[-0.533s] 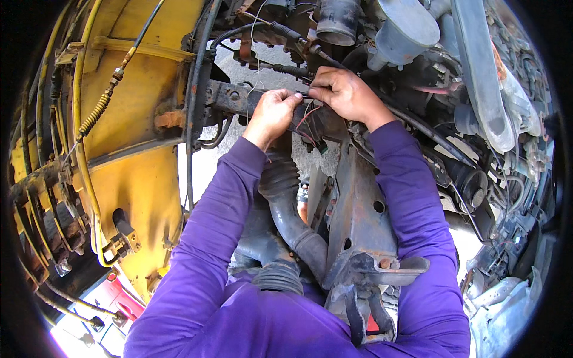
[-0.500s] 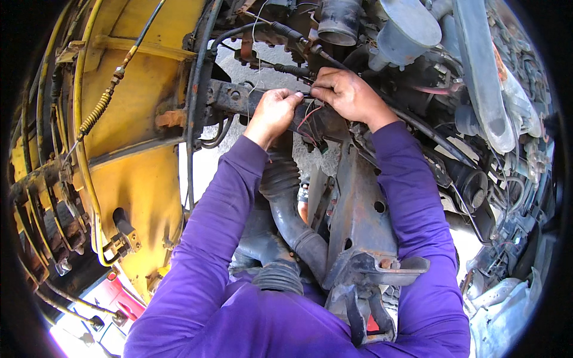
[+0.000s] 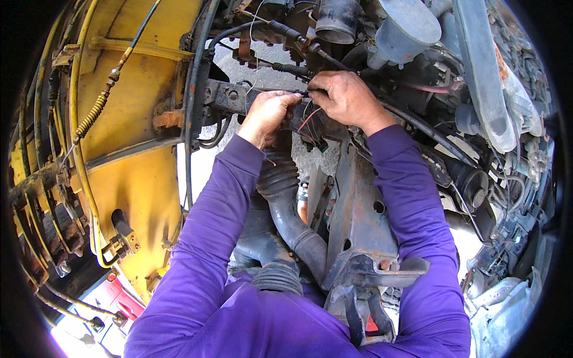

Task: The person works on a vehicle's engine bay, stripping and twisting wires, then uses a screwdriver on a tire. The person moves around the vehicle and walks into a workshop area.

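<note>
Near the top middle, my left hand [image 3: 270, 114] and my right hand [image 3: 349, 99] are close together, their fingers pinched on a thin black wire [image 3: 304, 93]. Only a short dark length of it shows between the fingertips, so whether it is taped or joined I cannot tell. Just below hang loose wires, one of them pinkish red [image 3: 309, 121]. A thin white wire [image 3: 256, 53] dangles above my left hand. Behind the hands runs a dark steel crossbar [image 3: 230, 95] with bolt holes.
A ribbed black hose [image 3: 279, 178] and a rusty steel frame rail [image 3: 362, 206] lie between my forearms. To the left stands a yellow panel [image 3: 134, 113] with hoses and a spring-covered cable [image 3: 94, 113]. Engine parts and a grey rounded canister [image 3: 412, 30] crowd the right.
My left hand has shifted slightly left and down. My right hand has turned, its fingers curling more over the wire. The view has moved a little.
</note>
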`<state>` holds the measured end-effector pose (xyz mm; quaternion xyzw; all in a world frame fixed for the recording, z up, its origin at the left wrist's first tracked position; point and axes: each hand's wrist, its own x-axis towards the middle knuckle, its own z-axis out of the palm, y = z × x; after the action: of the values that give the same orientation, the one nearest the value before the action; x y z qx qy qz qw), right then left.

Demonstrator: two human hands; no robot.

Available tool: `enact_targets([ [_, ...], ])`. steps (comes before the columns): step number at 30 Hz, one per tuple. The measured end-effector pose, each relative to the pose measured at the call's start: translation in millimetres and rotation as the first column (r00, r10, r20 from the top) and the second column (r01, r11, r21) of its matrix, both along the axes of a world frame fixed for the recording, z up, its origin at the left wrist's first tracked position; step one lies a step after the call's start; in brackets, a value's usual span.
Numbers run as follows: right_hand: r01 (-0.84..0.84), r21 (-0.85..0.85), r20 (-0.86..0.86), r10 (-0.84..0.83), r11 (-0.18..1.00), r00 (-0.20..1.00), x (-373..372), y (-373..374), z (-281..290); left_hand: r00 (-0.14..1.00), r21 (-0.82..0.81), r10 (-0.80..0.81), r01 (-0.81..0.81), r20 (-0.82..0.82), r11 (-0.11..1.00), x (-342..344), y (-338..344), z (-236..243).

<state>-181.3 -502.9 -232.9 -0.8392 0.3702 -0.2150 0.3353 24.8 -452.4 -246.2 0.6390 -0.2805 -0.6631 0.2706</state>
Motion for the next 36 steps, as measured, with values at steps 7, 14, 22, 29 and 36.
enact_targets([
  [7,-0.071,0.145,0.060,0.063,0.987,0.996,-9.5,-1.8,-2.5,0.992,-0.029,0.059,-0.057,0.109,0.998,-18.3,-5.2,12.7],
  [14,-0.059,0.019,-0.117,0.061,0.998,0.991,0.3,3.4,-1.4,0.923,-0.196,-0.157,0.236,0.350,0.952,-13.7,-1.1,27.6],
  [22,0.029,-0.140,-0.112,-0.045,0.990,0.993,8.1,10.9,-8.6,0.906,-0.369,-0.112,0.276,0.408,0.887,-21.8,15.7,36.1],
  [29,0.010,0.007,-0.032,-0.010,1.000,0.999,2.6,0.0,-11.8,0.887,-0.329,-0.106,0.275,0.450,0.904,-16.0,8.9,21.0],
  [36,-0.067,0.131,-0.020,0.070,0.989,0.997,-5.5,-1.5,-3.4,0.911,-0.203,-0.101,0.196,0.400,0.959,-9.2,3.0,13.5],
])
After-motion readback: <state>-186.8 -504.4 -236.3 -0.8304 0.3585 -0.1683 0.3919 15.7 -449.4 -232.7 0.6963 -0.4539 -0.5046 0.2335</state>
